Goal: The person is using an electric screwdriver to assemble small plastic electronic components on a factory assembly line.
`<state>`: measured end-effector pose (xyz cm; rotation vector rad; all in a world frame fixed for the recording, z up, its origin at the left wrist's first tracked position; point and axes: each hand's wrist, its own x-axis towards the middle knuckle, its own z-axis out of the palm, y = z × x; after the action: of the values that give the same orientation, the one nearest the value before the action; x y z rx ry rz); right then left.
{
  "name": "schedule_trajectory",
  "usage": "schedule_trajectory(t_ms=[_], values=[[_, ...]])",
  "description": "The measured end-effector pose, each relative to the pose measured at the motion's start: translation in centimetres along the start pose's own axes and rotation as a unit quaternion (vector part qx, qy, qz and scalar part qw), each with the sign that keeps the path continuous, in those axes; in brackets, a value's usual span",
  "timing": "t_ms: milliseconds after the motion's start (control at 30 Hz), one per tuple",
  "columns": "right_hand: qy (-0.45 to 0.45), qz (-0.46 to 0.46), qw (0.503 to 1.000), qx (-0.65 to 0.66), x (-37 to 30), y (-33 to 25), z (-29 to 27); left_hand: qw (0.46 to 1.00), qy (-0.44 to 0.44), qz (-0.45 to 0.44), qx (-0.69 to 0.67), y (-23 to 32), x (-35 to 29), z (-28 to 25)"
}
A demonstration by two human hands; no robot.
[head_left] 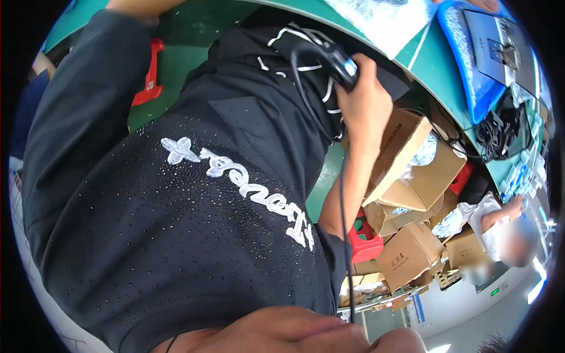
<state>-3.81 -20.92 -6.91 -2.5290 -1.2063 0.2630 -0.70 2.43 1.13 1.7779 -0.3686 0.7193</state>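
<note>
My right hand [366, 103] is closed around a black handheld device [340, 66] with a pale patch at its end, held over my lap; its exact kind I cannot make out. A black cord [299, 73] loops from the device down past my wrist. My left hand [144, 6] is at the upper left by the green table [73, 20], mostly cut off by the frame's edge and blurred, so its fingers are hidden. Near the right hand, a white translucent plastic sheet [382, 23] lies on the table.
A blue tray [478, 106] with a dark flat case [485, 50] and bundled black cables [500, 132] are on the table at right. Open cardboard boxes [409, 256] and red stools [366, 244] stand below. Another person [491, 226] sits at far right; someone's fingers [485, 5] show at top right.
</note>
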Motion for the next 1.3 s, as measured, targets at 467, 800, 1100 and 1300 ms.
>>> schedule_trajectory(t_ms=[467, 800, 1100, 1300], values=[[0.001, 0.144, 0.957, 0.251, -3.0, -6.6, -8.3, 0.993, -0.041, -0.003, -0.109, -1.3, -1.9, -0.7], [0.202, 0.197, 0.832, 0.477, 8.6, -7.0, -14.9, 0.992, -0.062, -0.085, -0.075, -0.2, -1.3, -0.1], [0.296, 0.13, 0.854, 0.408, 11.3, -2.4, -11.9, 0.997, -0.053, -0.056, -0.026, -0.2, -0.1, 1.1], [0.496, -0.121, 0.728, 0.456, 16.6, 1.0, -22.3, 0.999, -0.032, -0.023, -0.032, -0.8, -0.6, 1.5]])
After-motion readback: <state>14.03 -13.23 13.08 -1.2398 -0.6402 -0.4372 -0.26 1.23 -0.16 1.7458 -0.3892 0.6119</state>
